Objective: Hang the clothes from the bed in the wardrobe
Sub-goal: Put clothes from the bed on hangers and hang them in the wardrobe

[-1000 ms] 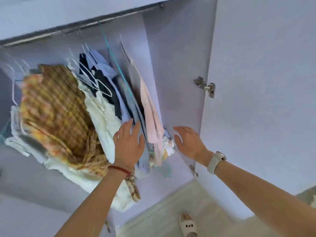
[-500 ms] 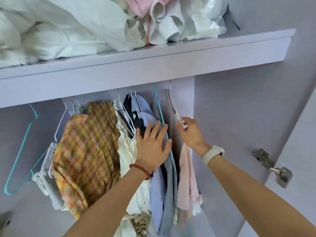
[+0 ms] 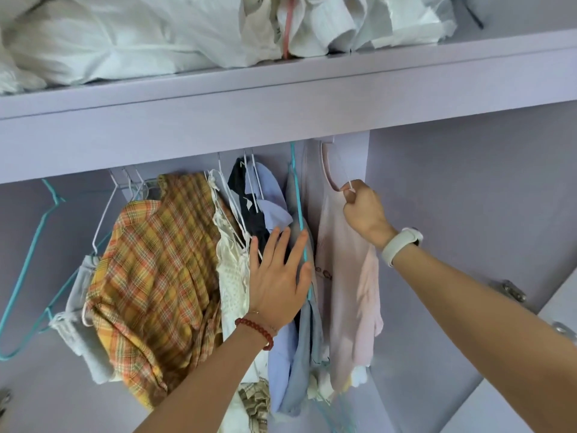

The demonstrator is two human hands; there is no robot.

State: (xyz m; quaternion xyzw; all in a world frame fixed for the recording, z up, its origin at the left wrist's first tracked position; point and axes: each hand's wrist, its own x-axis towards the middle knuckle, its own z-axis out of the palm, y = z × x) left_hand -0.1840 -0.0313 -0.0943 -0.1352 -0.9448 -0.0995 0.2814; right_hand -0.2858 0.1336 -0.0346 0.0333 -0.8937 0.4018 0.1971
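Your pink top (image 3: pixel 346 276) hangs at the right end of the wardrobe (image 3: pixel 281 114), on a thin white wire hanger (image 3: pixel 342 175). It looks light, soft and limp, so judge it likely to slide off the wire; take it by the hanger, not the cloth. Your right hand (image 3: pixel 362 210) pinches that wire at the neckline. Your left hand (image 3: pixel 278 276), fingers straight and spread, presses flat on the blue shirts (image 3: pixel 293 354) just beside, against a teal hanger (image 3: pixel 301 226).
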